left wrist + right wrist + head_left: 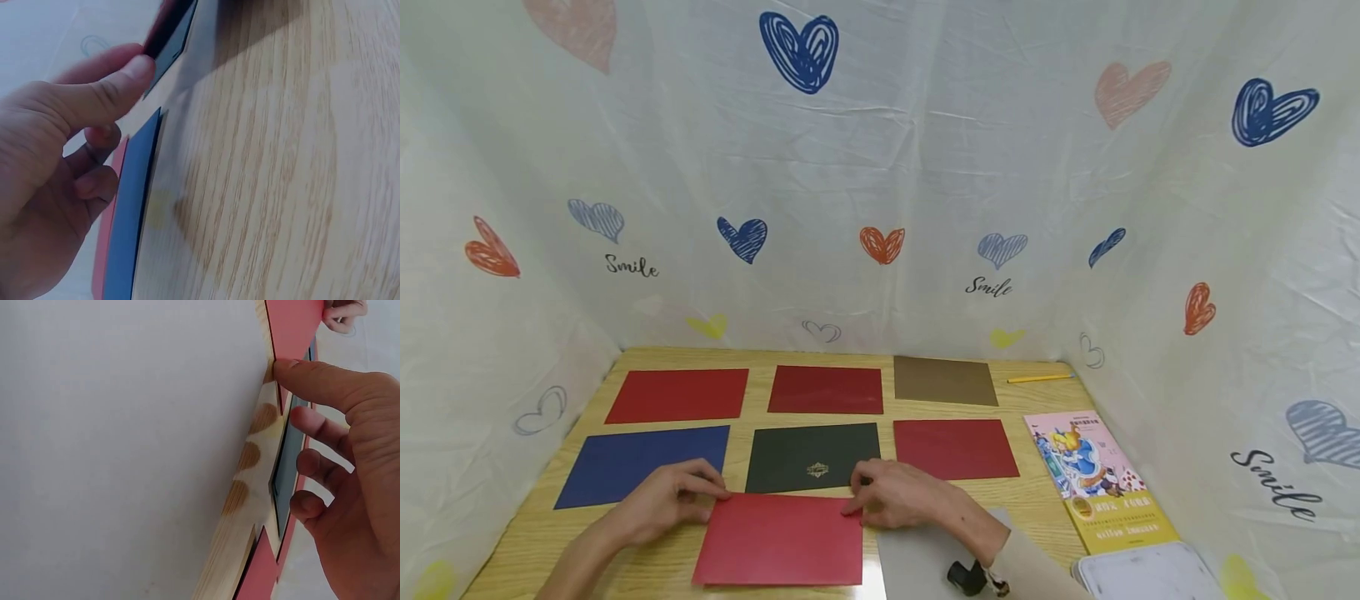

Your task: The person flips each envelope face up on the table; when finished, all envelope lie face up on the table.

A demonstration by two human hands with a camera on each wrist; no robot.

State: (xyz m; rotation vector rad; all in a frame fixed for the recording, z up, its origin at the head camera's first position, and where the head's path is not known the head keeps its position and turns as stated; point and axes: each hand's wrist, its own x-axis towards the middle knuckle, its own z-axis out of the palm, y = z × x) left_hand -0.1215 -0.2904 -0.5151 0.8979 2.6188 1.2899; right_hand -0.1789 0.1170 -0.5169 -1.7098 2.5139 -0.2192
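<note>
A plain red card [782, 546] is held up at the front of the table, its upper corners in my two hands. My left hand [658, 504] pinches the upper left corner between thumb and forefinger; its other fingers are loosely bent in the left wrist view. At the upper right corner, my right hand [902, 500] grips the edge, the thumb [306, 378] pressed on it in the right wrist view. Just behind lies a dark green card [812, 450] with a gold emblem. A blue card [640, 462] lies beyond my left hand, another red card [958, 448] beyond my right.
Along the back lie two red cards [677, 396] [826, 389], a brown card [945, 382] and a yellow pencil [1040, 379]. A grey sheet [910, 558] sits under my right forearm. At right are an illustrated book [1097, 483] and a white board [1150, 575]. A printed curtain [880, 167] encloses the table.
</note>
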